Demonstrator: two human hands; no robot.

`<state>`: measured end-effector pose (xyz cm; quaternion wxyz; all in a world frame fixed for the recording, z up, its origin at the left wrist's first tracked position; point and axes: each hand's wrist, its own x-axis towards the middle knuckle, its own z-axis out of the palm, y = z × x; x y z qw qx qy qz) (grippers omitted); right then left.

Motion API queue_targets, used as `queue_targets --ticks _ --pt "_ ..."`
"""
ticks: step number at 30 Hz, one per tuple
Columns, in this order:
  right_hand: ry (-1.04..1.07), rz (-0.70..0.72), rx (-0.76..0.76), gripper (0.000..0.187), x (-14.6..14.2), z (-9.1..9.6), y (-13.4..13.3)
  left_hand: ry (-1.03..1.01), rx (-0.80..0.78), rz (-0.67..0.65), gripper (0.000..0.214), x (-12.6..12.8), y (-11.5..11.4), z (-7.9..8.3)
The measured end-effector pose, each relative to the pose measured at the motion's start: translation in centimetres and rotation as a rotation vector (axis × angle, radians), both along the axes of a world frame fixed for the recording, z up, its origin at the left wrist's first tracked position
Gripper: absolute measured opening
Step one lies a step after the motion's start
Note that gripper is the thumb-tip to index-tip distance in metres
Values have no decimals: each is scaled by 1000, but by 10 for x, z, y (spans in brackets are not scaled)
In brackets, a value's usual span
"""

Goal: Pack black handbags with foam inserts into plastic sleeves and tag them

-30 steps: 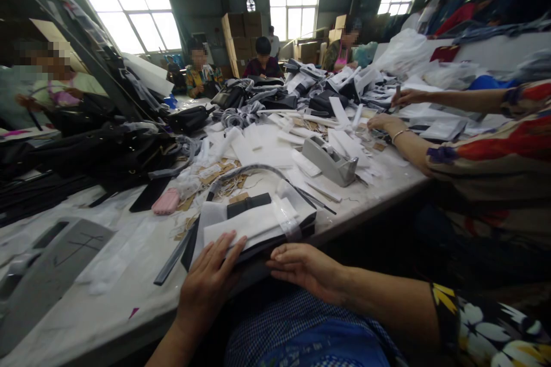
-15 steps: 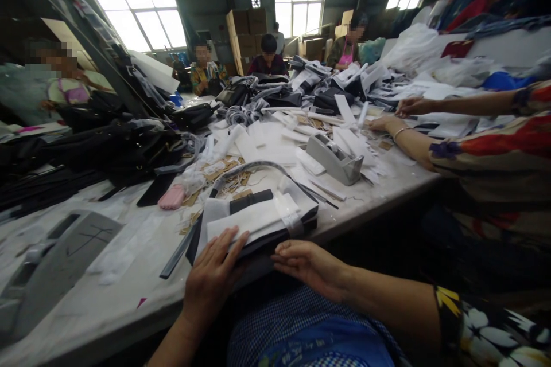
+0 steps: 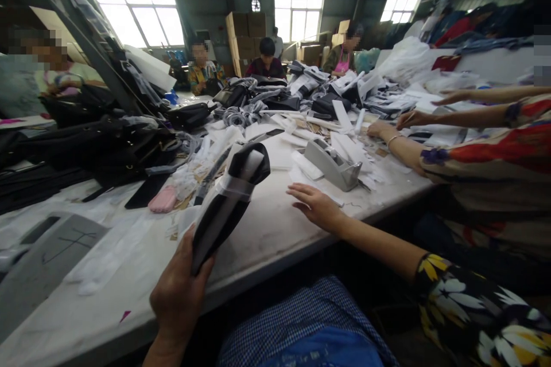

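Note:
My left hand (image 3: 183, 284) grips one end of a black handbag (image 3: 224, 215), which is tilted up off the table with its far end raised. White foam sheet and a clear band wrap the bag, and its wrapped handle trails behind it to the left. My right hand (image 3: 316, 206) is held out over the table to the right of the bag, fingers stretched and apart, holding nothing. Just beyond that hand stands a grey tape dispenser (image 3: 333, 163).
Another grey tape dispenser (image 3: 64, 264) and a pink case (image 3: 162, 199) are on the left. Black bags (image 3: 120, 149) pile up behind them. White foam pieces (image 3: 275, 152) litter the middle. A co-worker's hands (image 3: 383, 129) work at the right; other people sit across the table.
The handbag, flat at the table edge before, has been lifted and turned up on end by my left hand. My right hand has moved forward and away from it over the table.

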<state>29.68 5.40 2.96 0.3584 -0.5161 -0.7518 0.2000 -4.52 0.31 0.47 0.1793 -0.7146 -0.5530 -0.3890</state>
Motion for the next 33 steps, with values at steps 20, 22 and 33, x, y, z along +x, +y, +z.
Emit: queue_targets --ticks 20,22,33 --pt "-135 373 -311 27 -23 30 -57 -79 -79 28 69 13 5 3" --pt "-86 185 -212 32 -25 19 -42 -59 -82 22 70 13 5 3" --pt "-324 452 -54 80 -68 -36 3 -29 -33 -8 71 12 7 -6"
